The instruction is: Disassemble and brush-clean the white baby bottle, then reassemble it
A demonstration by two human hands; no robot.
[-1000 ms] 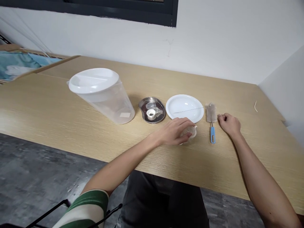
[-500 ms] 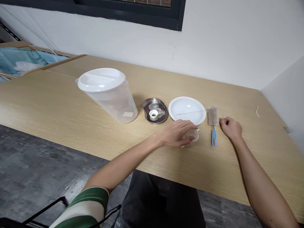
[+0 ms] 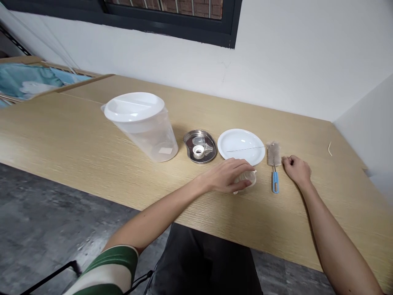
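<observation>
My left hand (image 3: 231, 176) is wrapped round a small clear bottle (image 3: 248, 178) on the table, in front of the white plate (image 3: 224, 155). A thin wire lies across that plate. Loosely curled, my right hand (image 3: 297, 169) rests on the table; whether anything is inside its fingers is hidden. Just left of it lies a bottle brush (image 3: 275, 181) with a blue handle. A steel kidney-shaped tray (image 3: 188, 146) holds a white ring (image 3: 198, 150), a clear teat (image 3: 208, 148) and a clear cap (image 3: 198, 140).
A tall translucent pitcher (image 3: 156, 137) with a white lid stands on the left of the wooden table (image 3: 123, 172). A short pale strip (image 3: 329, 148) lies at the far right. Behind are a wall and window.
The view has tilted up a little, so everything sits slightly lower. Both hands stay in place, the left still on the bottle.
</observation>
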